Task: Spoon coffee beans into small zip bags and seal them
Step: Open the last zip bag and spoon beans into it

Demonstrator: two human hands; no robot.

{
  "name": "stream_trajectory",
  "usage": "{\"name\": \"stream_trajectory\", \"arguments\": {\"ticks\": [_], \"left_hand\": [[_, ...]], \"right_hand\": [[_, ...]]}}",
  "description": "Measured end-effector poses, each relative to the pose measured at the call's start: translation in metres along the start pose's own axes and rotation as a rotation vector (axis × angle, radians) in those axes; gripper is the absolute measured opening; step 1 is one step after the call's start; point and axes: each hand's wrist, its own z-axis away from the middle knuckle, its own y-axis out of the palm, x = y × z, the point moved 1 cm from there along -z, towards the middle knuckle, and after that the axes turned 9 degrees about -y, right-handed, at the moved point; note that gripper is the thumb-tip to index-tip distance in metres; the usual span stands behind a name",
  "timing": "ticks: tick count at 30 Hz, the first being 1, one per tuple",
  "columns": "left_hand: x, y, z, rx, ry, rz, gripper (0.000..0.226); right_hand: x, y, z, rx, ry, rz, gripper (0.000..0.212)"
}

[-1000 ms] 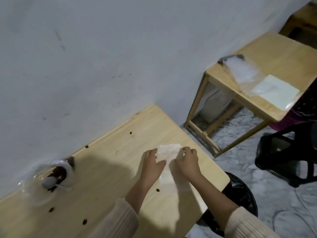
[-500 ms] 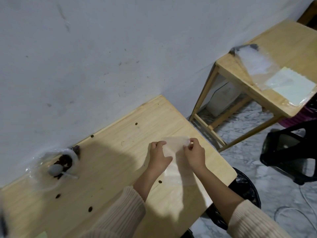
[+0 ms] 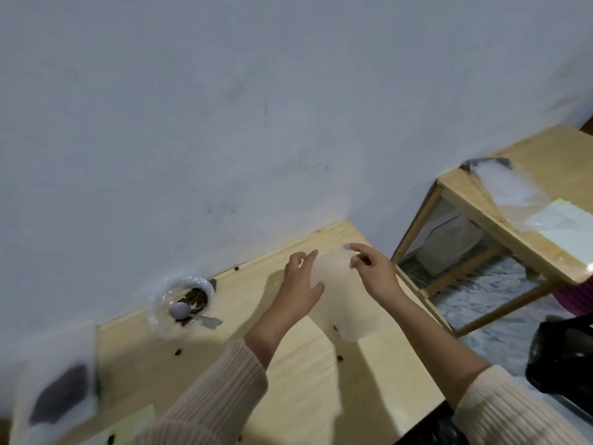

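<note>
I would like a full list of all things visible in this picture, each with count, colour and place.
zip bag: one, clear, between the hands
table: one, light wood, against the wall
dish: one, clear, holds beans, by the wall
spoon: one, pale, in the dish
loose beans: several, dark, scattered on the table
filled bag: one, blurred, lower left
second table: one, wood, right
plastic sheets: clear, on second table
left hand: fingers straight, at bag's left edge
right hand: seems to pinch bag's top corner

Blur obscures the lower-left white pouch and its seemingly dark contents.
</note>
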Motion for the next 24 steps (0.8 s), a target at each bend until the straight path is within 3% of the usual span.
{"name": "stream_trajectory", "arguments": {"ticks": [3, 6, 8, 12, 17, 21, 24], "left_hand": [[0.008, -0.059, 0.024, -0.088, 0.066, 0.043, 0.049], [0.026, -0.115, 0.056, -0.061, 0.028, 0.204, 0.034], [0.044, -0.146, 0.079, -0.067, -0.042, 0.331, 0.033], [0.080, -0.198, 0.127, -0.298, -0.074, 0.420, 0.031], [0.119, -0.229, 0.178, -0.350, -0.079, 0.683, 0.023], [0.142, -0.248, 0.210, -0.344, -0.042, 0.756, 0.032], [0.153, -0.261, 0.227, -0.364, -0.018, 0.813, 0.035]], "right_hand": [[0.050, 0.027, -0.002, 0.179, -0.113, -0.001, 0.031], [0.094, 0.065, 0.009, 0.291, -0.220, 0.013, 0.028], [0.117, 0.094, 0.020, 0.288, -0.311, 0.061, 0.025], [0.158, 0.154, 0.054, 0.183, -0.498, 0.100, 0.018], [0.196, 0.222, 0.097, 0.377, -0.371, -0.150, 0.007], [0.217, 0.258, 0.119, 0.517, -0.231, -0.418, 0.019], [0.230, 0.270, 0.132, 0.574, -0.225, -0.475, 0.024]]}}
